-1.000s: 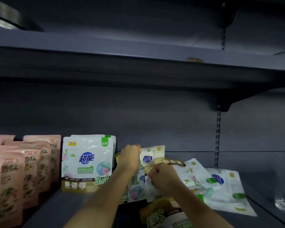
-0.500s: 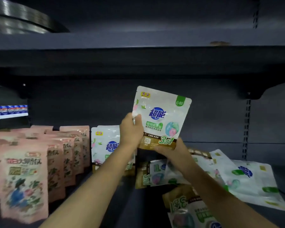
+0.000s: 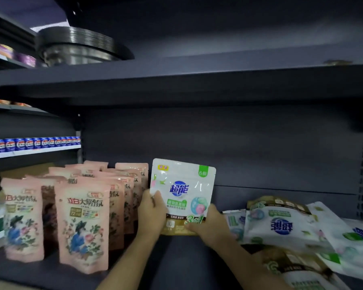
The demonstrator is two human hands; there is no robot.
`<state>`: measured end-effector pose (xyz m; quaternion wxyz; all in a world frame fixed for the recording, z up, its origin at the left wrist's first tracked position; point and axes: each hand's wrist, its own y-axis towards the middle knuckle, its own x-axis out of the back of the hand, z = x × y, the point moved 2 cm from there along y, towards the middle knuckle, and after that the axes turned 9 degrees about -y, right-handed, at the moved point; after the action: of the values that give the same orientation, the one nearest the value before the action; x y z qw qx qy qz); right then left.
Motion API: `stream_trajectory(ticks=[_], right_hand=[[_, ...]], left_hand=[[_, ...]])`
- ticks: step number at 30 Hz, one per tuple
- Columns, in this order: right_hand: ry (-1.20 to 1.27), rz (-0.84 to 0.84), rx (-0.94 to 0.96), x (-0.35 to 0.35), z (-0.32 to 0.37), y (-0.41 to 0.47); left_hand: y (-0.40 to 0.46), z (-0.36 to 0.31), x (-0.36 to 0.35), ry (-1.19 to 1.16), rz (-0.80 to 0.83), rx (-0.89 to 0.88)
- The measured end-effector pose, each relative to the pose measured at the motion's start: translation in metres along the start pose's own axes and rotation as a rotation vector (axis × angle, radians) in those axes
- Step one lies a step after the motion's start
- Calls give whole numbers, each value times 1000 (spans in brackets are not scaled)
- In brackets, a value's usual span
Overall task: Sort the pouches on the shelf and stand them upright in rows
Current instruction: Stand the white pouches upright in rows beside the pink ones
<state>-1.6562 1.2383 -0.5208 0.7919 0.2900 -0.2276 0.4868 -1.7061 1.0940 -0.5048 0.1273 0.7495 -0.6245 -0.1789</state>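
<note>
- Both hands grasp one white pouch [image 3: 182,195] and hold it upright on the shelf [image 3: 187,258], just right of the rows of pink pouches [image 3: 82,222].
- The left hand [image 3: 152,214] clasps the pouch's left edge, thumb across the front; the right hand [image 3: 208,223] pinches its lower right corner at the gold band.
- The pouch's base looks to be at or just above the shelf surface; the hands hide the contact, so I cannot tell whether it is already bearing its own weight.
- Risk of toppling: if the base gusset is not spread flat when the hands let go, the soft pouch would likely slump forward or backward, since no white pouch can be seen behind it for support.
- Risk to the neighbours: the left hand sits just beside the far pink pouches, so a sideways withdrawal could nudge one and tip the row.
- Risk from the right: a heap of white pouches [image 3: 281,225] lies flat and overlapping near the right hand; dragging the wrist back across it could shift the heap towards the near edge of the shelf.
- Most of the white pouches appear unsorted, so I judge the task to be roughly midway.
</note>
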Motion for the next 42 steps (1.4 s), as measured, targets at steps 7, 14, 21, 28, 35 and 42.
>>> stream_trajectory(ticks=[7,14,21,28,35,42], right_hand=[[-244,-17,20,-10,5,-5],[-236,-29,8,-14,6,-8],[-159,-31,17,-24,8,-7],[-193,-42,21,-26,9,-7],[-169,-62,-5,-24,14,-12],[-282,-102,-74,8,24,-15]], left_hand=[[-7,24,9,-61,40,53],[-10,34,11,-9,79,30],[-11,36,14,-46,92,-3],[-7,40,15,-88,129,-38],[-8,43,15,11,127,-2],[-32,18,13,134,-45,-142]])
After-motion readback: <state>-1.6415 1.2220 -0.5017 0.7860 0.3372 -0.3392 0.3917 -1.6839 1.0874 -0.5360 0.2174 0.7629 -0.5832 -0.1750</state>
